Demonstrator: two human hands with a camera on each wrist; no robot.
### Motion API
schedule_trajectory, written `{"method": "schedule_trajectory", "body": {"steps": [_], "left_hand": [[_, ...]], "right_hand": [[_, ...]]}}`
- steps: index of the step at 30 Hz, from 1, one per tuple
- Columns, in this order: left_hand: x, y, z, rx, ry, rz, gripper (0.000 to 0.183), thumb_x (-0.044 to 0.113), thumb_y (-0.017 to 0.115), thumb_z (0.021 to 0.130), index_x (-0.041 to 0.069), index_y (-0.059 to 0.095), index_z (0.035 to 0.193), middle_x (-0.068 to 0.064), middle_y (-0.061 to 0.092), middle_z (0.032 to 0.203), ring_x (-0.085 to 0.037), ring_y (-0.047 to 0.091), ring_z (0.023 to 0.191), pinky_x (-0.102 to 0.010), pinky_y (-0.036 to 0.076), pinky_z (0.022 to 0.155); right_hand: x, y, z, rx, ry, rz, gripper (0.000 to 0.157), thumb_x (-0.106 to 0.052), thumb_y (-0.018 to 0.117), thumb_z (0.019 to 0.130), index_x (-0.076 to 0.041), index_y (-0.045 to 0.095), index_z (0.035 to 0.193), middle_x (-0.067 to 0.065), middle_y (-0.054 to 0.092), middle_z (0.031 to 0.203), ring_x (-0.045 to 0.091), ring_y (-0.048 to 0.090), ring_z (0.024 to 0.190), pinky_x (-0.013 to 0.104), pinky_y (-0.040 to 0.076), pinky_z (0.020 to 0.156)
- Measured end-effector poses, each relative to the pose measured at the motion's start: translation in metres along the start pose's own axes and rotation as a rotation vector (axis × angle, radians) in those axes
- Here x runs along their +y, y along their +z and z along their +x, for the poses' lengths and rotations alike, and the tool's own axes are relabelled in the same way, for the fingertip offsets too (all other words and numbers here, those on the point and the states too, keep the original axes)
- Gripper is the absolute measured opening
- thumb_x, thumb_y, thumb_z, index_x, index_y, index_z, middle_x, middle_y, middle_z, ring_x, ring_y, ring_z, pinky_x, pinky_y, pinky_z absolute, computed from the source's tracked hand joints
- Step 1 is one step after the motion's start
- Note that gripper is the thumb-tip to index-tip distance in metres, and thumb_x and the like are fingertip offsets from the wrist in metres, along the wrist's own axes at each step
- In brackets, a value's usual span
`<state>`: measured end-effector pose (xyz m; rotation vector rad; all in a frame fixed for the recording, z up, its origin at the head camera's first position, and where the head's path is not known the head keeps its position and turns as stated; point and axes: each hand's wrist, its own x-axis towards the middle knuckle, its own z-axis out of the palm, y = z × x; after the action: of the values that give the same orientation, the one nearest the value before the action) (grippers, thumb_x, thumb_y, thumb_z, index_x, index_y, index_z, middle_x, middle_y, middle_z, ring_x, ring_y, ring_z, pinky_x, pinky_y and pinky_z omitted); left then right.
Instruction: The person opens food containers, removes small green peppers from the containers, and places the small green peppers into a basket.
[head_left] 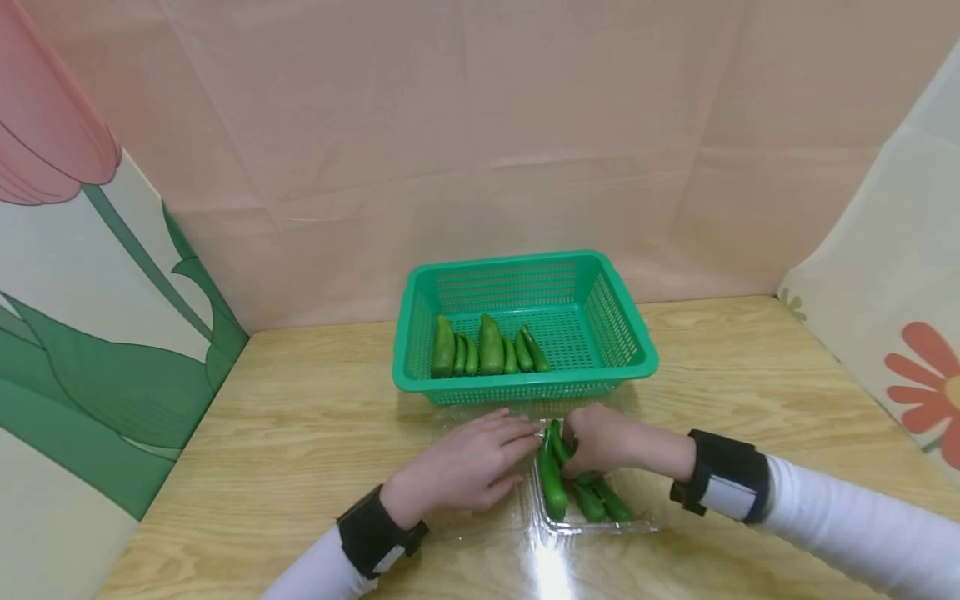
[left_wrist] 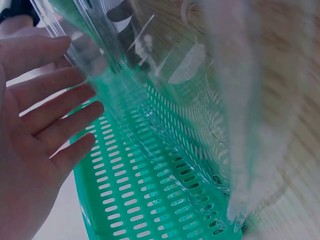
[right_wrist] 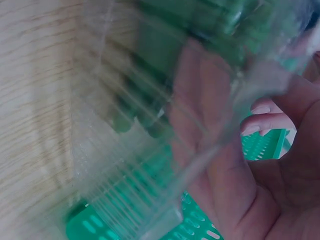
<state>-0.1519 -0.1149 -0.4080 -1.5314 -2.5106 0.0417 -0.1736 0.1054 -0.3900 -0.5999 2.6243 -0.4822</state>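
A clear plastic clamshell box (head_left: pixel 600 527) lies open on the table, holding several glossy long green peppers (head_left: pixel 552 483). My right hand (head_left: pixel 611 440) reaches down into it with bent fingers and grips a slender green pepper (head_left: pixel 560 448) near the box's far side; its fingertips are partly hidden. In the right wrist view, the fingers (right_wrist: pixel 192 100) show through the box's clear wall beside the green shapes. With fingers spread loosely, my left hand (head_left: pixel 476 458) lies over the lid side, its fingertips at the box's left rim. The left wrist view shows that hand (left_wrist: pixel 45 115) holding nothing.
Behind the box stands a green plastic basket (head_left: pixel 525 385) with several green vegetables lined up in its left part, two of them thick and paler (head_left: pixel 491 346). A pink cloth (head_left: pixel 480 150) hangs behind the wooden table (head_left: pixel 315 392); printed cloths flank it.
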Motion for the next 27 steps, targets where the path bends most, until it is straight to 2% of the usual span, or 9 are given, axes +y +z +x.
{"method": "schedule_trajectory", "body": {"steps": [6, 15, 23, 27], "left_hand": [[0.0, -0.001, 0.0, -0.005, -0.003, -0.005, 0.053, 0.033, 0.06, 0.09, 0.007, 0.05, 0.135, -0.009, 0.049, 0.142, -0.021, 0.045, 0.132, -0.038, 0.026, 0.117], [0.0, 0.0, 0.0, -0.001, 0.006, 0.006, 0.053, 0.033, 0.06, 0.09, 0.007, 0.05, 0.135, -0.009, 0.05, 0.141, -0.022, 0.046, 0.132, -0.039, 0.029, 0.116], [-0.001, 0.0, 0.001, -0.004, 0.006, 0.003, 0.052, 0.033, 0.06, 0.09, 0.007, 0.051, 0.134, -0.009, 0.05, 0.141, -0.021, 0.046, 0.132, -0.04, 0.031, 0.116], [0.0, -0.001, 0.0, -0.006, 0.005, -0.003, 0.051, 0.033, 0.06, 0.09, 0.008, 0.051, 0.134, -0.009, 0.051, 0.141, -0.021, 0.046, 0.132, -0.04, 0.031, 0.116]], "right_hand": [[0.004, -0.004, 0.002, 0.017, -0.028, -0.038, 0.019, -0.018, 0.077, 0.065, -0.007, 0.064, 0.074, -0.001, 0.06, 0.066, 0.014, 0.055, 0.061, 0.025, 0.049, 0.052], [0.009, 0.0, 0.006, 0.033, -0.007, -0.04, 0.018, -0.02, 0.073, 0.072, -0.011, 0.058, 0.069, -0.002, 0.055, 0.062, 0.013, 0.052, 0.057, 0.024, 0.045, 0.048], [0.013, 0.001, 0.01, 0.037, -0.004, -0.014, 0.024, -0.024, 0.078, 0.073, -0.009, 0.059, 0.073, -0.001, 0.057, 0.063, 0.011, 0.055, 0.051, 0.023, 0.047, 0.044], [0.015, 0.0, 0.011, 0.066, -0.015, -0.064, 0.027, -0.027, 0.08, 0.07, -0.009, 0.061, 0.074, -0.002, 0.058, 0.066, 0.012, 0.054, 0.056, 0.025, 0.045, 0.048]]}}
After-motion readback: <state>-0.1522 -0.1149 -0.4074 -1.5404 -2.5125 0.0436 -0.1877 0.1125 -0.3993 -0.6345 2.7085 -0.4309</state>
